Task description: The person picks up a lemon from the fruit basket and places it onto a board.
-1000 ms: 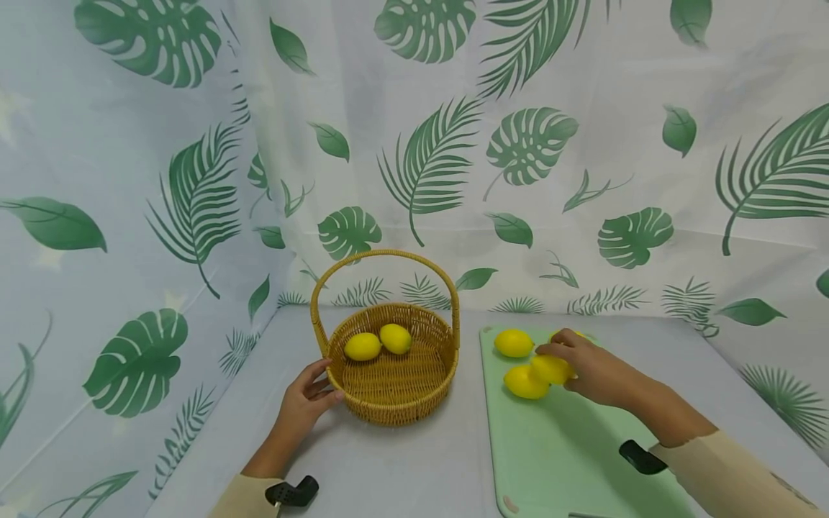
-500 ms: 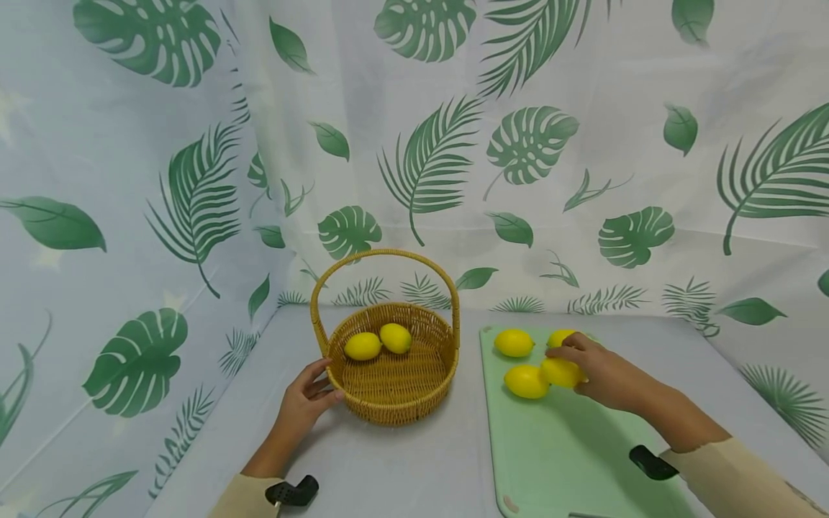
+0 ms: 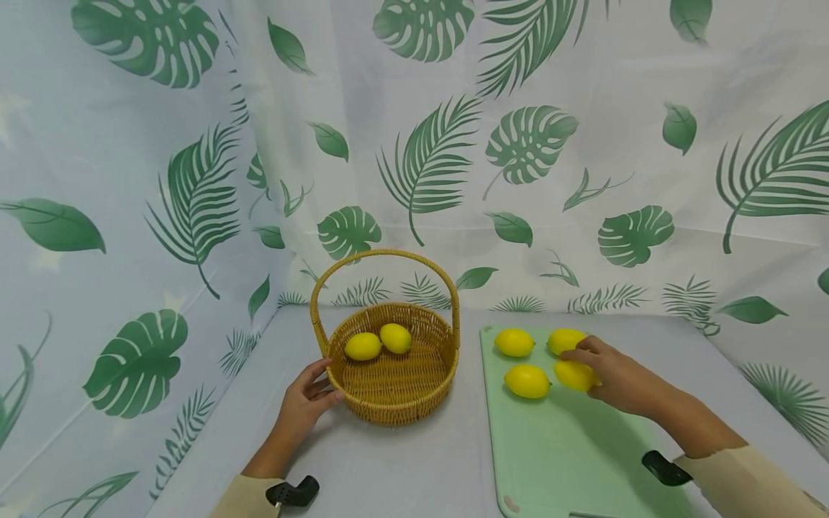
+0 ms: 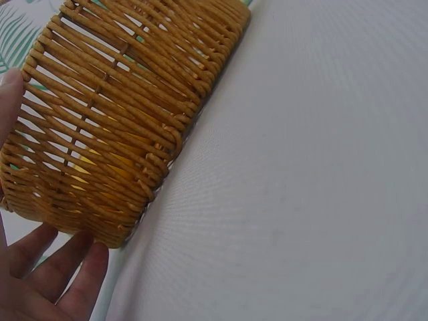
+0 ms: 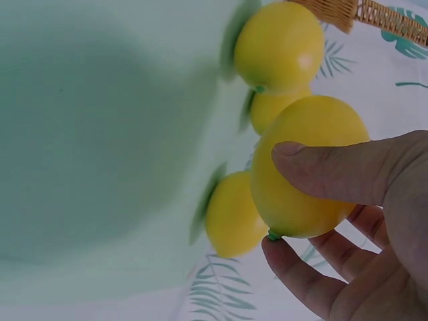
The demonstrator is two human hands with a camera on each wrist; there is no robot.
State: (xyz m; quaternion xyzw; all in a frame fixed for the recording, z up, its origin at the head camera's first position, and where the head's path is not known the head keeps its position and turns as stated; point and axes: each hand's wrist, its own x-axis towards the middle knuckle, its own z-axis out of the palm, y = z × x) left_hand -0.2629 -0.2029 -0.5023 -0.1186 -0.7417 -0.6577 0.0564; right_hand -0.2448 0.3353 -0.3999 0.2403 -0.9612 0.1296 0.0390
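R hand (image 3: 614, 377), grip closed snug (thumb + fingers) round a lemon (image 3: 573, 376), has shifted twd 3 o'clock over the board (image 3: 527, 464), i.e. farther from the basket (image 3: 398, 412), whose 8 o'clock side L hand (image 3: 306, 397) touches w/ spread fingers.

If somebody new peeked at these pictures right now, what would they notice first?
Probably the bright yellow lemons: one lemon is held in the right hand over the pale green board, three more lie on it, and two sit inside the woven basket. Next might be the leaf-printed backdrop, with big green leaves behind everything and along the left.
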